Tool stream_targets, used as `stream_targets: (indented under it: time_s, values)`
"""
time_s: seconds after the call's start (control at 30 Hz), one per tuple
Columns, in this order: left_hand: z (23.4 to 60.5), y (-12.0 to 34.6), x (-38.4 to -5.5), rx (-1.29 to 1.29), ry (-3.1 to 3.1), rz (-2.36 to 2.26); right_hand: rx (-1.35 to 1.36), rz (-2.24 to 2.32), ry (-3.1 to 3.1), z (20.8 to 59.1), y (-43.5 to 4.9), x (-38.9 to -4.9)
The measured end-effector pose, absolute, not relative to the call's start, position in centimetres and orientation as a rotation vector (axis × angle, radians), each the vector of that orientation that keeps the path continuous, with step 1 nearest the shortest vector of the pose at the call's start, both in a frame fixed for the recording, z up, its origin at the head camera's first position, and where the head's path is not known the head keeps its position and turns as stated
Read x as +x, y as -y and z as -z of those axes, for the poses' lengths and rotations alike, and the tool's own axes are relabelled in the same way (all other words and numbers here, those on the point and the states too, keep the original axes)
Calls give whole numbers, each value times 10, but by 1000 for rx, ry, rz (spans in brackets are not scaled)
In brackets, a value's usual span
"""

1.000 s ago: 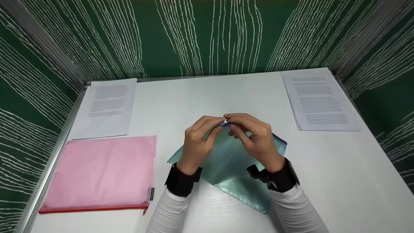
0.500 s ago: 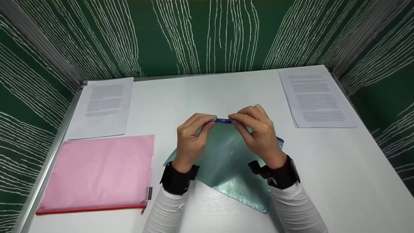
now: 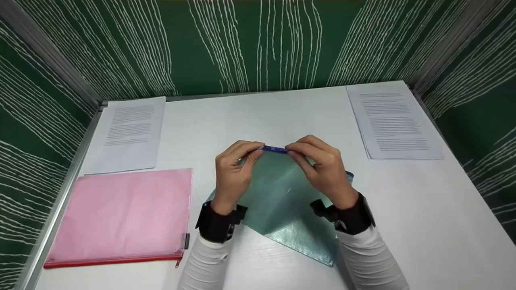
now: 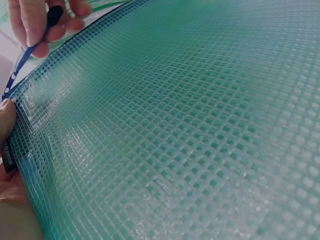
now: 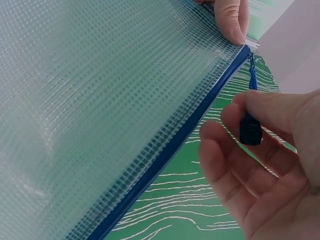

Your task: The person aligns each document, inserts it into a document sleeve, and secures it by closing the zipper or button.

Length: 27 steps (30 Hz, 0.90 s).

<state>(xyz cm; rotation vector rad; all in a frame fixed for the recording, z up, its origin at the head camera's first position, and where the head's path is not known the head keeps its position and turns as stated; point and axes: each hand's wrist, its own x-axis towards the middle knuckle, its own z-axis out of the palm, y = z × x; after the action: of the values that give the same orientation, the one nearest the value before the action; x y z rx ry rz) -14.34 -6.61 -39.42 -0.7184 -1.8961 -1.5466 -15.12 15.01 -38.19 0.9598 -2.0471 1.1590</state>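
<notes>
A translucent green mesh zipper pouch (image 3: 290, 209) is raised at a slant beneath both hands. My left hand (image 3: 234, 173) pinches its far corner, at the end of the blue zipper (image 5: 165, 150), with a dark label beside the fingers in the left wrist view. My right hand (image 3: 322, 171) pinches the blue cord of the zipper pull (image 5: 252, 77) between thumb and forefinger. The cord's black end (image 5: 251, 131) hangs past the thumb, over the other loosely bent fingers. In the head view, the cord spans the gap between the hands.
A pink zipper pouch (image 3: 129, 213) with a red zipper lies on the white table (image 3: 403, 225) at the left. Printed sheets lie in a stack at the back left (image 3: 129, 137) and another stack at the back right (image 3: 395, 121). Green walls with white lines surround the table.
The hands have drawn apart, mostly by the left hand shifting left with the pouch corner. The blue cord between them, mostly covered before, now shows stretched out.
</notes>
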Motion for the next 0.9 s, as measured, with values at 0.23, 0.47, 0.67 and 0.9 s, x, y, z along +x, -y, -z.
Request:
stream_targets:
  time_s: [0.23,0.47,0.67,0.9]
  values:
    - [396,69,-145,-714,1889,1548,928,-1191,2039,384,-149,-152]
    - [396,70,-146,-703,1892,1554,893,-1212,2017,386,-148,-154]
    - [395,71,-146,-707,1881,1561,886,-1213,2018,387,-147,-154]
    - [395,74,-145,-742,1855,1573,891,-1194,2033,387,-148,-154]
